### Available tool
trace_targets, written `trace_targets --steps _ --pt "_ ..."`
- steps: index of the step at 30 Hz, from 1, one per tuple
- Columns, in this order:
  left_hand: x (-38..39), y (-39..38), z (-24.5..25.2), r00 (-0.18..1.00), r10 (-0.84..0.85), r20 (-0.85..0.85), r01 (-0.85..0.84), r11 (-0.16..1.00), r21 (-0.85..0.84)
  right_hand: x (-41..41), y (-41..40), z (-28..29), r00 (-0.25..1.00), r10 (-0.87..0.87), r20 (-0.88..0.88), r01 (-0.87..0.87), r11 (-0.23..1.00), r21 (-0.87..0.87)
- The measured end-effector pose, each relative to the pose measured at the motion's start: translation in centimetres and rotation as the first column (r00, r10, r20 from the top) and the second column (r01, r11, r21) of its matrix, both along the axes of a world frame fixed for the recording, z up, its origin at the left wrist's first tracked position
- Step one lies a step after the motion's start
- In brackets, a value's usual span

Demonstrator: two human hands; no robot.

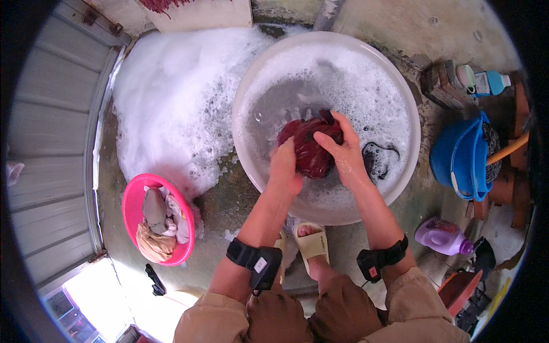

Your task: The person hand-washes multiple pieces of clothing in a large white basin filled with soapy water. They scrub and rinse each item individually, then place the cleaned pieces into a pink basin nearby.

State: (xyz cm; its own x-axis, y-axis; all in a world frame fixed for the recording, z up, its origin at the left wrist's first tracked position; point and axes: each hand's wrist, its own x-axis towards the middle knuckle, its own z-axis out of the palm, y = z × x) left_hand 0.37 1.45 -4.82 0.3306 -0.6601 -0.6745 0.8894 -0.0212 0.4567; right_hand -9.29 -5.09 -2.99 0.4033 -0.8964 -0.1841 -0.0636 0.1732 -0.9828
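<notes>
A wet, dark red cloth item (315,156) is bunched between my two hands, over a large pale round basin (412,145) of greyish, sudsy water. My left hand (286,165) grips its left side. On the upper right, my right hand (344,148) holds it with the thumb on top and the fingers curled round the far edge. A small black piece shows at the top of the bundle. Right of my right hand, a dark item with a thin black strap (381,156) floats in the suds. The underside of the bundle is hidden.
Thick foam (171,98) covers the floor left of the basin. A pink basin (128,210) with clothes stands at lower left. On the right are a blue bucket (446,154), a purple jug (439,236), bricks (446,83) and a blue bottle (496,82). My slippered feet are near the basin.
</notes>
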Motion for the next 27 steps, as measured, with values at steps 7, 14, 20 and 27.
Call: trace_targets --steps 7,14,20,27 --pt "-0.5 -1.5 3.6 0.903 0.099 0.418 -0.069 0.994 -0.086 1.7 0.3 2.7 0.936 -0.281 0.212 0.166 0.884 0.437" --pt "-0.6 -0.9 3.9 0.46 -0.013 0.888 0.031 1.0 -0.002 1.9 0.1 2.2 0.912 -0.277 0.303 -0.036 0.681 0.732" --pt "0.7 0.1 3.0 0.155 -0.218 0.964 0.17 0.967 0.191 1.0 -1.0 0.4 0.98 -0.128 0.151 -0.02 0.696 0.718" --pt "6.6 2.1 2.5 0.781 -0.433 0.449 0.37 0.901 0.225 -3.5 -5.7 2.5 0.993 0.092 -0.069 -0.087 0.994 0.069"
